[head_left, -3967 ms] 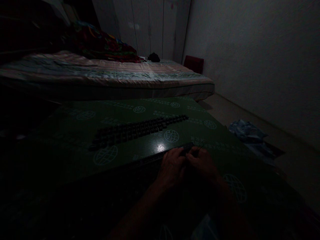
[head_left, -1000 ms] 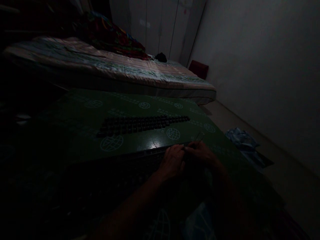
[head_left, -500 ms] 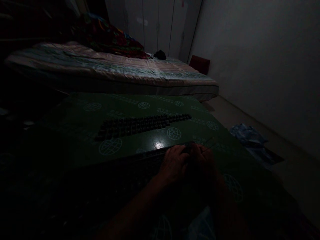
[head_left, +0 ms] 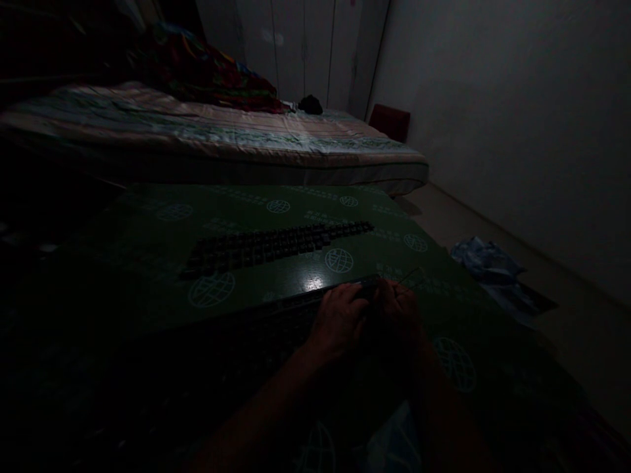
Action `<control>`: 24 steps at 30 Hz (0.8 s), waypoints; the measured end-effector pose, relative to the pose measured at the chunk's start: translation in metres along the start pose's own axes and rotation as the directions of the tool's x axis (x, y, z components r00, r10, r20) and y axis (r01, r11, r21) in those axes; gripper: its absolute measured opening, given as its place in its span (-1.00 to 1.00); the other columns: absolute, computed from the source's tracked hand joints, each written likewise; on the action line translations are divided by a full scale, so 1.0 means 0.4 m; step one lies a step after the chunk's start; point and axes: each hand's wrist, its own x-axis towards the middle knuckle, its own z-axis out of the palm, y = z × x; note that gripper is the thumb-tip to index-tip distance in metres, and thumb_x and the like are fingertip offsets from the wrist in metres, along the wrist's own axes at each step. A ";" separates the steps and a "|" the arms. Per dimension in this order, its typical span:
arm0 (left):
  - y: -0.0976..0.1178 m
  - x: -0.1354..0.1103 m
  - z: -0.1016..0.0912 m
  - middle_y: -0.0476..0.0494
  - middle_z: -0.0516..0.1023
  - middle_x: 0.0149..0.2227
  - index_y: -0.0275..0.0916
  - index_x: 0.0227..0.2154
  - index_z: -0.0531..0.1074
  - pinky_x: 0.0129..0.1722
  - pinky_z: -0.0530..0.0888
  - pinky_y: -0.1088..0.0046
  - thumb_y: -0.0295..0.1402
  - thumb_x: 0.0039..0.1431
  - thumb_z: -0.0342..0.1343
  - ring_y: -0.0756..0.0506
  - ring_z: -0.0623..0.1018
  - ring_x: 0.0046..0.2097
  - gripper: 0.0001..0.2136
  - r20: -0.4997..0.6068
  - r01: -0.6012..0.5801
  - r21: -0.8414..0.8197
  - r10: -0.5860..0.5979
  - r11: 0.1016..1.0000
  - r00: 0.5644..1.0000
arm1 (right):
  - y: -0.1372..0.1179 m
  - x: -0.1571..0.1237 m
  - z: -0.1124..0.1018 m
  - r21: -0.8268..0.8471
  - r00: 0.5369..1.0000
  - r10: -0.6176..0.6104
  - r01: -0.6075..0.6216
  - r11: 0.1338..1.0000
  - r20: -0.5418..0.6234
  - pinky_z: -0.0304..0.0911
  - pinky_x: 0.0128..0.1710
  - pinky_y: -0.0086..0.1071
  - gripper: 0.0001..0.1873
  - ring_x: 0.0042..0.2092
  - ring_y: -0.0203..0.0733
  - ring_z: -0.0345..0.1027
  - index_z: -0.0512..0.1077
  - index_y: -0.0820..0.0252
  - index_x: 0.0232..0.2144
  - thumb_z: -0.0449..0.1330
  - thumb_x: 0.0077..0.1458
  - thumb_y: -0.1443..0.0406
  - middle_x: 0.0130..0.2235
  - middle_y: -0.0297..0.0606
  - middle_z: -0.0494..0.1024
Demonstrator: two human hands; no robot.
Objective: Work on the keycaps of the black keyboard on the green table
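Note:
A dark keyboard lies slantwise on the green board, its details mostly lost in shadow. At its right end my left hand is closed, with bent fingers gripping the keyboard near the far edge. Right beside it, my right hand is closed in a pinch around a thin wire-like tool, which sticks out to the upper right. The fingertips of both hands meet in darkness, so the contact there is hidden. Beyond the keyboard, several loose black keycaps lie in rows.
The green board carries pale globe prints and a light glare. Behind it stands a bed with a red patterned blanket. Bluish plastic or cloth lies on the floor at the right, near the wall.
The view has shifted slightly, so the scene sits a little further left. Both hands stay at the keyboard's right end; the right hand and wire-like tool have turned slightly.

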 end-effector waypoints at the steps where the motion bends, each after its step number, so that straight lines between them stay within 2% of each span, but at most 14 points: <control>1: 0.000 0.000 0.001 -0.18 0.32 0.07 -0.18 -0.23 0.43 0.05 0.21 0.13 -0.44 0.07 0.03 -0.18 0.25 0.10 -0.81 -0.003 0.004 0.002 -0.004 1.000 1.000 | 0.000 0.000 0.001 0.016 1.000 0.017 -0.017 1.000 -0.005 0.10 -0.66 -0.50 -0.48 -0.63 -0.34 0.21 0.35 0.22 -0.63 0.00 0.02 -0.08 -0.66 -0.29 0.38; 7: 0.006 0.003 -0.002 -0.18 0.36 0.04 -0.19 -0.26 0.44 0.02 0.25 0.15 -0.44 0.08 0.03 -0.18 0.28 0.08 -0.83 -0.007 0.009 0.010 -0.009 1.000 1.000 | 0.003 0.003 0.002 0.106 0.995 0.101 -0.100 0.989 -0.004 0.05 -0.67 -0.49 -0.47 -0.64 -0.35 0.18 0.31 0.20 -0.66 0.03 -0.06 -0.13 -0.69 -0.34 0.33; 10: 0.006 0.003 -0.003 -0.20 0.36 0.04 -0.22 -0.30 0.45 0.02 0.25 0.15 -0.45 0.08 0.03 -0.18 0.29 0.08 -0.85 -0.015 0.009 0.016 -0.009 1.000 1.000 | -0.009 0.003 -0.006 0.137 0.990 0.125 -0.115 0.984 -0.067 0.02 -0.69 -0.49 -0.47 -0.66 -0.37 0.11 0.27 0.19 -0.67 0.02 -0.06 -0.14 -0.70 -0.39 0.28; 12: 0.006 0.003 -0.003 -0.21 0.36 0.04 -0.23 -0.32 0.46 0.03 0.25 0.14 -0.45 0.08 0.03 -0.19 0.28 0.09 -0.86 -0.011 0.013 0.025 -0.013 1.000 1.000 | -0.018 0.003 -0.011 0.124 0.988 0.117 -0.105 0.987 -0.100 0.00 -0.70 -0.49 -0.46 -0.67 -0.38 0.09 0.25 0.19 -0.68 0.01 -0.06 -0.14 -0.71 -0.40 0.26; 15: 0.004 0.004 -0.001 -0.20 0.38 0.02 -0.22 -0.33 0.47 0.02 0.27 0.14 -0.44 0.08 0.04 -0.19 0.30 0.08 -0.87 -0.018 0.014 0.028 -0.014 1.000 1.000 | -0.024 0.004 -0.014 0.102 0.992 0.099 -0.091 0.991 -0.075 0.00 -0.70 -0.50 -0.45 -0.66 -0.38 0.10 0.26 0.20 -0.69 0.01 -0.07 -0.15 -0.71 -0.39 0.25; 20: 0.002 0.004 0.003 -0.22 0.39 0.02 -0.23 -0.34 0.48 0.00 0.28 0.14 -0.44 0.08 0.05 -0.21 0.31 0.07 -0.87 -0.023 0.010 0.062 -0.009 0.998 1.000 | -0.028 0.006 -0.013 0.173 0.988 0.130 -0.115 0.978 -0.082 -0.03 -0.71 -0.50 -0.44 -0.69 -0.40 0.06 0.22 0.19 -0.69 -0.03 -0.04 -0.16 -0.74 -0.44 0.20; 24: 0.007 0.002 0.002 -0.24 0.39 0.02 -0.23 -0.33 0.48 0.02 0.26 0.12 -0.43 0.10 0.03 -0.21 0.31 0.08 -0.86 -0.020 -0.004 0.081 0.005 0.997 1.000 | -0.033 0.004 -0.013 0.166 0.989 0.121 -0.107 0.980 -0.079 -0.02 -0.71 -0.49 -0.44 -0.71 -0.38 0.07 0.25 0.19 -0.67 -0.05 -0.02 -0.16 -0.76 -0.44 0.20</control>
